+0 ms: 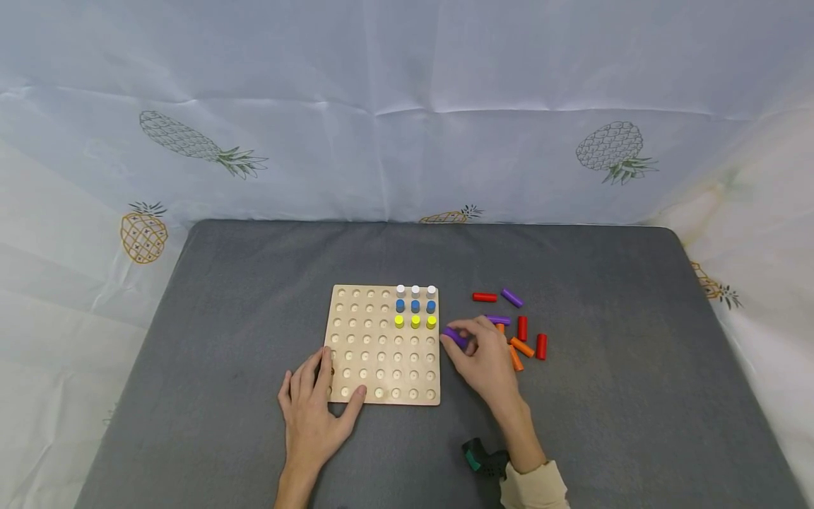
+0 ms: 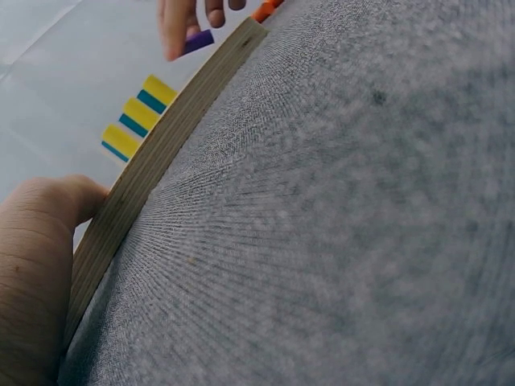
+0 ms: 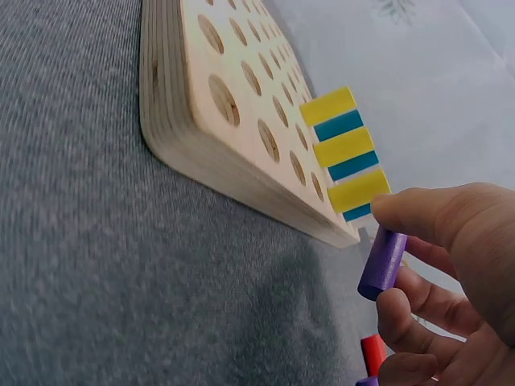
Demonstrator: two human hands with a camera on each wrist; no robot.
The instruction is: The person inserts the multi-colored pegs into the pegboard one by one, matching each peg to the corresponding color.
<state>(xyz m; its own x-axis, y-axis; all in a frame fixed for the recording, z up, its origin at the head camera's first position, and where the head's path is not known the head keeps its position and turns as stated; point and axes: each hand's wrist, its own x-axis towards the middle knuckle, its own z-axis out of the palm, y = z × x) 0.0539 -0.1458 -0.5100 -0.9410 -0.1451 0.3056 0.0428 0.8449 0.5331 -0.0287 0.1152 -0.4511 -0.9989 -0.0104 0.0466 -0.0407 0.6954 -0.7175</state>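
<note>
A square wooden pegboard (image 1: pixel 381 365) with rows of round holes lies on the grey table. White pegs (image 1: pixel 415 291), blue pegs (image 1: pixel 415 307) and yellow pegs (image 1: pixel 415 322) stand in three short rows at its far right corner. My left hand (image 1: pixel 313 410) rests on the board's near left corner, fingers along the left edge and thumb on the front edge. Between thumb and fingers, my right hand (image 1: pixel 486 360) pinches a purple peg (image 3: pixel 382 264) just off the board's right side, level with the row in front of the yellow pegs.
Right of the board lie loose red pegs (image 1: pixel 541 346), orange pegs (image 1: pixel 522 346) and purple pegs (image 1: pixel 511 297), some partly behind the right hand. A black and green device (image 1: pixel 485 459) sits by the right wrist. A pineapple-print cloth (image 1: pixel 407 162) hangs behind the table.
</note>
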